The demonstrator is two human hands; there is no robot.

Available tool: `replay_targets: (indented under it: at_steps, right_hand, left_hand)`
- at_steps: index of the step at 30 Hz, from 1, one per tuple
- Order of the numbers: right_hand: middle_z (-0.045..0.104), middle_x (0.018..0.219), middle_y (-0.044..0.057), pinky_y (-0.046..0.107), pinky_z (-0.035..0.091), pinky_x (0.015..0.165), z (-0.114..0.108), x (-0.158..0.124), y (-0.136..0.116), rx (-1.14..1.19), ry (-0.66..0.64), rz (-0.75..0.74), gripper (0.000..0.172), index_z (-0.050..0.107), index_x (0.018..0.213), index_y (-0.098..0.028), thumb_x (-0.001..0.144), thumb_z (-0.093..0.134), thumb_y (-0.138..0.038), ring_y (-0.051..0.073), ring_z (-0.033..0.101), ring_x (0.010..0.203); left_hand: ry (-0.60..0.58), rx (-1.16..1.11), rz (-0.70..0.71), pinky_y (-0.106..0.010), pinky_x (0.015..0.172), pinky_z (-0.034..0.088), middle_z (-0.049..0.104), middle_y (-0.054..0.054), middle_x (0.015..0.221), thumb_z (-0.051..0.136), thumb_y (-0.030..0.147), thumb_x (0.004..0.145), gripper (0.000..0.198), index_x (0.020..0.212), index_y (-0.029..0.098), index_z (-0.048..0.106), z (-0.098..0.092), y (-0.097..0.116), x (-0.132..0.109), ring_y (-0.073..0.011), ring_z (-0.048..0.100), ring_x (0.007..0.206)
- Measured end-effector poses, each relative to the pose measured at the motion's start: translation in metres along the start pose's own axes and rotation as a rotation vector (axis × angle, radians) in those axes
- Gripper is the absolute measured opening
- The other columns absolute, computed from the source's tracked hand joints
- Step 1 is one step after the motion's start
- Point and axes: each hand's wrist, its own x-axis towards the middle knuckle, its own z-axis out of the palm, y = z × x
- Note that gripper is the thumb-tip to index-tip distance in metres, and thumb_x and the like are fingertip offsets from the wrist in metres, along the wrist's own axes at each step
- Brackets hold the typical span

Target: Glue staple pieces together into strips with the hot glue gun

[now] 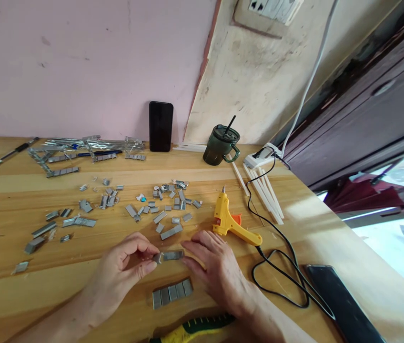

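The left hand (125, 264) pinches a small metal piece (157, 258) between thumb and forefinger, at the left end of a grey metal strip (173, 256). The right hand (219, 271) has its thumb and forefinger at the strip's other end; whether they grip it or merely touch I cannot tell. The strip's long axis runs from hand to hand, roughly crosswise to the person, so each hand is nearest its own end. Just nearer the person, a joined metal row (172, 293) lies slightly aslant on the counter (126, 326), its right end farther away. Beyond the hands lie loose metal pieces (171, 232); a yellow glue gun (228, 220) is beyond the right hand.
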Motion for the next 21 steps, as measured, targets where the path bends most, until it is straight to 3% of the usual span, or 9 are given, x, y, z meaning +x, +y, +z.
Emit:
replay_targets:
  at_steps: [5,8,10,14,21]
  right_hand:
    - [0.065,0.089,0.007,0.034,0.052,0.073,-0.025,-0.001,0.025,-0.117,0.191,0.071,0.015,0.066,0.098,-0.02,0.088,0.055,-0.023,0.022,0.062,0.082]
    - [0.064,0.108,0.012,0.042,0.052,0.08,-0.042,-0.002,0.043,-0.31,0.105,0.262,0.029,0.062,0.11,-0.017,0.081,0.062,-0.022,0.028,0.061,0.096]
    - [0.062,0.117,0.015,0.046,0.051,0.084,-0.049,-0.003,0.052,-0.378,-0.03,0.353,0.04,0.059,0.113,-0.015,0.075,0.068,-0.024,0.032,0.06,0.103]
    - [0.061,0.121,0.017,0.048,0.05,0.087,-0.053,-0.006,0.06,-0.418,-0.205,0.448,0.044,0.059,0.111,-0.012,0.071,0.071,-0.025,0.034,0.06,0.107]
    - [0.067,0.102,0.011,0.038,0.051,0.077,-0.05,-0.003,0.065,-0.39,-0.106,0.445,0.021,0.065,0.096,-0.016,0.076,0.059,-0.02,0.028,0.065,0.092]
  left_hand:
    - [0.008,-0.206,-0.068,-0.024,0.063,0.052,0.063,0.0,0.075,0.072,0.033,0.073,0.009,0.077,0.025,0.071,0.0,0.0,0.001,-0.0145,0.06,0.07]
    - [0.02,-0.238,-0.066,-0.025,0.065,0.052,0.063,0.0,0.075,0.073,0.036,0.072,0.012,0.075,0.025,0.071,0.0,-0.002,0.0,-0.0155,0.06,0.071]
    - [0.027,-0.24,-0.07,-0.025,0.065,0.052,0.063,0.0,0.074,0.073,0.037,0.072,0.012,0.075,0.025,0.071,0.0,-0.001,0.0,-0.0157,0.06,0.071]
    - [0.026,-0.212,-0.07,-0.025,0.063,0.053,0.064,0.0,0.073,0.074,0.036,0.071,0.011,0.074,0.026,0.071,-0.002,0.003,0.001,-0.0162,0.061,0.07]
    - [0.041,-0.184,0.0,-0.021,0.066,0.052,0.062,0.002,0.077,0.07,0.026,0.075,0.004,0.078,0.027,0.07,-0.003,-0.003,-0.001,-0.0135,0.06,0.073]
